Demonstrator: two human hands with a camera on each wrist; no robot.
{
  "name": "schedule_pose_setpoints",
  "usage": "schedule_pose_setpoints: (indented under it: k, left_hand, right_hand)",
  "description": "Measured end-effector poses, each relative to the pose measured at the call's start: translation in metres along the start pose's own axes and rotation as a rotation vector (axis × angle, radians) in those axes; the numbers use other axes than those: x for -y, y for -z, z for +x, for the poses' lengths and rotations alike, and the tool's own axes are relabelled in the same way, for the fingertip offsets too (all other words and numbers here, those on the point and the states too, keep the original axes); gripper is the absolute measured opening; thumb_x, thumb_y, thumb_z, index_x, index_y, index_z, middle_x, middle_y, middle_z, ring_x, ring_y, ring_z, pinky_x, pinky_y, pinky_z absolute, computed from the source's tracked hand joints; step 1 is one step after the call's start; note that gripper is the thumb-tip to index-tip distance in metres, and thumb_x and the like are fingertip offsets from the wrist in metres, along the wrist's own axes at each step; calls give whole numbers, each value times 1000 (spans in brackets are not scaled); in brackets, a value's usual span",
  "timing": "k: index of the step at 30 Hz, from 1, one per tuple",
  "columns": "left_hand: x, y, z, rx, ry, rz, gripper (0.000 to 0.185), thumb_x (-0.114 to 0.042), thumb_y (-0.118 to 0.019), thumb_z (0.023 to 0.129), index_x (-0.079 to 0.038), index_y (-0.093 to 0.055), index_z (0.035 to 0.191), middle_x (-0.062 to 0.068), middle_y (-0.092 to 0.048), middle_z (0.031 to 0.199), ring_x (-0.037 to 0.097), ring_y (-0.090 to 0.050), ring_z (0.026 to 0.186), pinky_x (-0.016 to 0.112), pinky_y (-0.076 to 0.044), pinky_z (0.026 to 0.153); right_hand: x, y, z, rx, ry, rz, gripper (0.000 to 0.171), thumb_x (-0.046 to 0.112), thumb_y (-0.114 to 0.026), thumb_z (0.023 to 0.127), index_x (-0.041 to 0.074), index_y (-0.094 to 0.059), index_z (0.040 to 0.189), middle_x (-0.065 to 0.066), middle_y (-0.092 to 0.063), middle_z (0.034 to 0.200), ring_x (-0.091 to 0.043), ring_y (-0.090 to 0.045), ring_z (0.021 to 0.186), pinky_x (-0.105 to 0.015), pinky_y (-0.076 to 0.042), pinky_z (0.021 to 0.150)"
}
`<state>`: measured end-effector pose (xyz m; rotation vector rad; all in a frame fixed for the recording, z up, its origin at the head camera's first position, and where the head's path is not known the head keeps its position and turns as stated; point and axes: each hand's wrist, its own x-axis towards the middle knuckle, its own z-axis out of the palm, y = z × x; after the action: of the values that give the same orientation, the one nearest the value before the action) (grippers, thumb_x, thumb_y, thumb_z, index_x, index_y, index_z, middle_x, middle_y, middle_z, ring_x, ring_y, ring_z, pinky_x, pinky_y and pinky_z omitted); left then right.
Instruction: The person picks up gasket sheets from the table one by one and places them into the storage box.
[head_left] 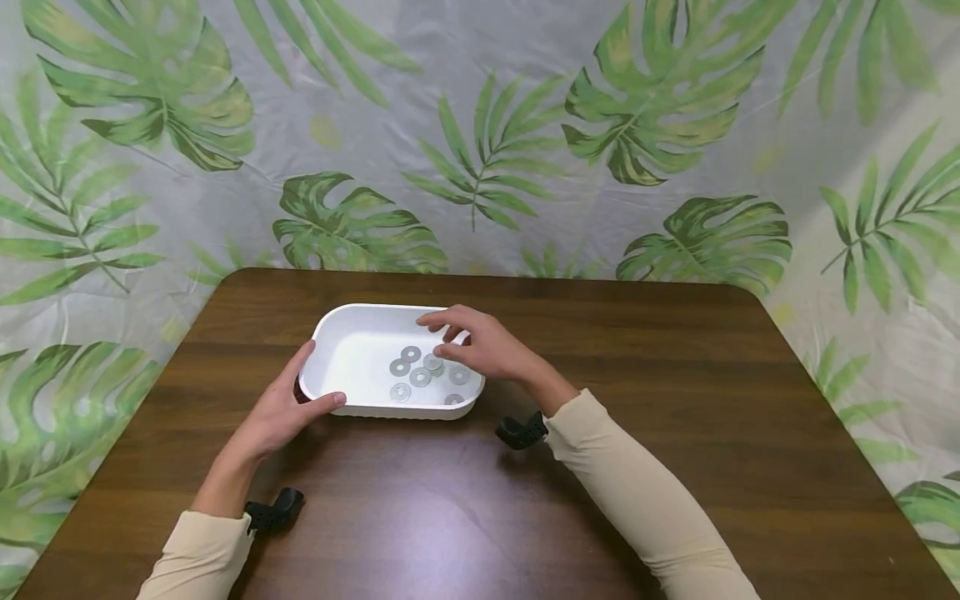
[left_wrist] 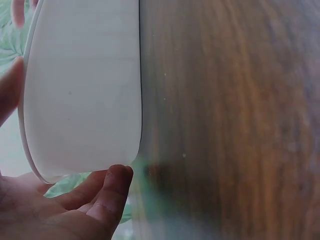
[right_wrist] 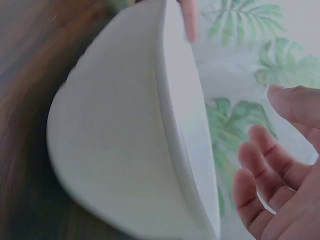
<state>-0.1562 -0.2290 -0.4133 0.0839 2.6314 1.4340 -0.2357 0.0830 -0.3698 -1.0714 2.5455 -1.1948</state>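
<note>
A white oval-cornered plastic tray (head_left: 352,358) stands on the brown table, with several flat metal washers (head_left: 420,377) lying in its middle and right part. My left hand (head_left: 277,414) holds the tray's left end, the thumb over the near rim and the fingers against the end wall, as the left wrist view shows from the side. Above the tray's right end hovers my right hand (head_left: 483,343), its fingers loosely bent and apart, over the washers. Nothing shows between the right hand's fingers (right_wrist: 287,165) in the right wrist view.
The dark wood-grain table (head_left: 637,375) reaches back to a hanging cloth (head_left: 510,108) printed with green leaves. Black bands with camera mounts (head_left: 521,431) sit at both wrists, below the beige sleeves (head_left: 630,492).
</note>
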Motion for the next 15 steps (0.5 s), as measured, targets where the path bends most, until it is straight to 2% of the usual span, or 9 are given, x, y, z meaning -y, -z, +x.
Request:
schedule_pose_setpoints:
  k: [5, 11, 15]
  left_hand:
    - [-2, 1, 0, 6, 0, -6, 103, -31, -73, 88, -9, -4, 161, 31, -17, 161, 45, -24, 145, 61, -22, 115]
    - [-2, 0, 1, 9, 0, -6, 103, -31, -74, 88, -9, -4, 161, 30, -15, 162, 45, -22, 147, 61, -21, 116]
    - [-2, 0, 0, 8, 9, 0, 104, -31, -74, 87, -9, -4, 161, 30, -14, 163, 46, -20, 148, 61, -20, 116]
  right_hand:
    - [-15, 26, -37, -63, -38, 17, 38, 13, -67, 94, 10, -63, 132, -11, -64, 125, -23, -65, 99, -34, -53, 81]
    - [-33, 51, -90, -105, -122, 3, 36, 16, -66, 96, 11, -62, 132, -10, -63, 128, -26, -66, 107, -39, -54, 85]
    - [-42, 60, -120, -104, -175, -31, 35, 18, -64, 97, 14, -61, 132, -8, -62, 128, -25, -65, 107, -39, -53, 86]
